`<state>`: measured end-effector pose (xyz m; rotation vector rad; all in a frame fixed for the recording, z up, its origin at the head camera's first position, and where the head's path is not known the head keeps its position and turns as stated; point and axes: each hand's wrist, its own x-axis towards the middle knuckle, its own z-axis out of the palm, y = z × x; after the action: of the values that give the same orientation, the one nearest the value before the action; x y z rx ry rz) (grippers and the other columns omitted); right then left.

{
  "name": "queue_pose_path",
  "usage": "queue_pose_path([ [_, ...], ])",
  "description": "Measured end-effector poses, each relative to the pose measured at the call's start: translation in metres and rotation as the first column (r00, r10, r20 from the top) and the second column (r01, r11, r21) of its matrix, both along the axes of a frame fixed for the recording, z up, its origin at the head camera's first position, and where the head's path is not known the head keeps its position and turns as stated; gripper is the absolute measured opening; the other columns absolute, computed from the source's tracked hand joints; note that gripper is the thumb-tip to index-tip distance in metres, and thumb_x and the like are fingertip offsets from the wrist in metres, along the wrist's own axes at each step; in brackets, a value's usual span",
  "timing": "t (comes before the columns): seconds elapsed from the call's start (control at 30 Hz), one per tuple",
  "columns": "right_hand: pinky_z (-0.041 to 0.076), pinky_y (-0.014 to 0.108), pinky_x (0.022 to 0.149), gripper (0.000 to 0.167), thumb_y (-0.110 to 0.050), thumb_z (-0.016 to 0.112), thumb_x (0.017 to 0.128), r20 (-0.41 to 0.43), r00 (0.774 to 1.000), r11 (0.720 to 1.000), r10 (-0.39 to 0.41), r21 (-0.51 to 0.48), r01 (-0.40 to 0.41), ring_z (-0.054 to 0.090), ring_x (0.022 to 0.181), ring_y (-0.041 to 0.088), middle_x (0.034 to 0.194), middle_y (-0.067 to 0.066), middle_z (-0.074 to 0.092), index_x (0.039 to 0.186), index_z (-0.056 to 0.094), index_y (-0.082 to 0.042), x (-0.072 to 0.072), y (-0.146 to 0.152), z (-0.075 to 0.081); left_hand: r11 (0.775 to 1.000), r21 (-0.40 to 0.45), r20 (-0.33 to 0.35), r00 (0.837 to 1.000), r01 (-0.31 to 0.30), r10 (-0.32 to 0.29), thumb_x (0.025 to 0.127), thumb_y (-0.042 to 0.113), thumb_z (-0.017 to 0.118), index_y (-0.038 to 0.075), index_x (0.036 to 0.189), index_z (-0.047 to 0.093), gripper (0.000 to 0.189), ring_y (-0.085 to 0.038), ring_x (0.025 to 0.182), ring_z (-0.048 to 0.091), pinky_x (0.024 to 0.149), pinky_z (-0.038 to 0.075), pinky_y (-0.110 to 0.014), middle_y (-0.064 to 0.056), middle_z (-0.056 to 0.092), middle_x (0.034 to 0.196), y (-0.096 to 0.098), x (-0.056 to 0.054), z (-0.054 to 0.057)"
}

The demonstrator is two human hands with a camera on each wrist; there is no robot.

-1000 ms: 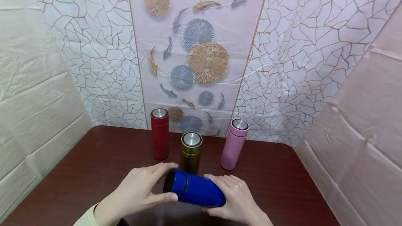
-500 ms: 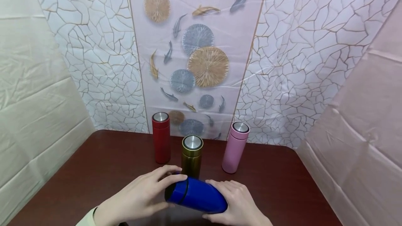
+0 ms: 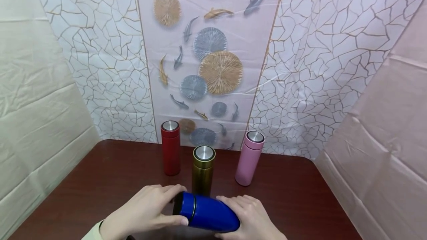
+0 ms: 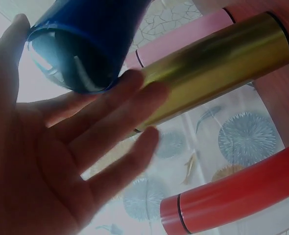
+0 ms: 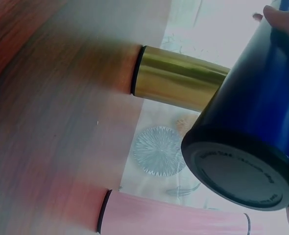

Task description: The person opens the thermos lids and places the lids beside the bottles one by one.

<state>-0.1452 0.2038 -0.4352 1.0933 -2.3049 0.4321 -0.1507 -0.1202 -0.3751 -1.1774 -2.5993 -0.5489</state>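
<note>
A blue thermos bottle (image 3: 213, 213) lies tilted nearly sideways in front of the person, its lid end to the left. Around its base end the right hand (image 3: 251, 216) grips with thumb and fingers. The left hand (image 3: 148, 208) holds the lid (image 3: 187, 205) between thumb and fingertips, thumb on the near side and fingers on the far side. In the left wrist view the lid's round end (image 4: 71, 61) faces the palm, and several fingers spread past it. The right wrist view shows the bottle's printed base (image 5: 237, 174).
Behind the hands, a gold thermos bottle (image 3: 202, 173) stands upright, partly hidden by the blue one. A red bottle (image 3: 171, 151) stands at back left and a pink bottle (image 3: 249, 160) at back right. Patterned cloth (image 3: 207, 62) hangs behind the dark red-brown table (image 3: 290, 188).
The left fingers and thumb shift round the lid: thumb dropped away while fingers lay over the top, then thumb came back against the near side. The right hand keeps its grip.
</note>
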Motion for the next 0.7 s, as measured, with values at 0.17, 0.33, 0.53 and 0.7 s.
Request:
queue_pose_path([
  [0.17, 0.053, 0.027, 0.073, 0.080, -0.072, 0.074, 0.075, 0.009, 1.000, 1.000, 0.010, 0.028, -0.010, 0.063, 0.086, 0.001, 0.106, -0.015, 0.070, 0.138, 0.059, -0.025, -0.0002, 0.0013, -0.0003, 1.000, -0.013, 0.078, 0.997, -0.005, 0.006, 0.087, 0.072, 0.059, 0.025, 0.113, 0.058, 0.054, 0.003, 0.057, 0.045, 0.052, 0.039, -0.022, 0.022, 0.048, 0.066, 0.0001, -0.0001, -0.0035],
  [0.33, 0.053, 0.027, 0.073, 0.081, -0.072, 0.075, 0.074, -0.012, 1.000, 0.999, 0.016, 0.033, -0.015, 0.063, 0.087, 0.001, 0.106, -0.016, 0.070, 0.138, 0.059, -0.025, -0.0022, 0.0002, -0.0010, 1.000, -0.021, 0.108, 0.994, -0.006, 0.009, 0.091, 0.069, 0.057, 0.025, 0.106, 0.057, 0.047, 0.002, 0.052, 0.041, 0.049, 0.035, -0.022, 0.021, 0.040, 0.060, -0.0011, -0.0034, -0.0042],
  [0.53, 0.052, 0.024, 0.074, 0.082, -0.073, 0.075, 0.073, -0.008, 1.000, 0.999, 0.015, 0.030, -0.014, 0.064, 0.087, 0.000, 0.107, -0.016, 0.070, 0.137, 0.060, -0.025, -0.0039, -0.0002, -0.0026, 0.999, -0.033, 0.139, 0.990, 0.000, 0.004, 0.093, 0.065, 0.056, 0.022, 0.114, 0.058, 0.048, 0.000, 0.060, 0.048, 0.054, 0.041, -0.024, 0.020, 0.050, 0.069, -0.0031, -0.0056, -0.0051],
  [0.7, 0.054, 0.029, 0.072, 0.080, -0.072, 0.075, 0.074, 0.027, 0.999, 1.000, -0.019, -0.007, 0.019, 0.064, 0.086, 0.001, 0.102, -0.013, 0.071, 0.138, 0.059, -0.026, -0.0029, 0.0011, -0.0027, 1.000, 0.005, 0.114, 0.993, 0.030, -0.030, 0.086, 0.072, 0.060, 0.030, 0.145, 0.046, 0.074, -0.003, 0.097, 0.062, 0.079, 0.056, -0.036, 0.016, 0.062, 0.119, -0.0020, -0.0021, -0.0037],
])
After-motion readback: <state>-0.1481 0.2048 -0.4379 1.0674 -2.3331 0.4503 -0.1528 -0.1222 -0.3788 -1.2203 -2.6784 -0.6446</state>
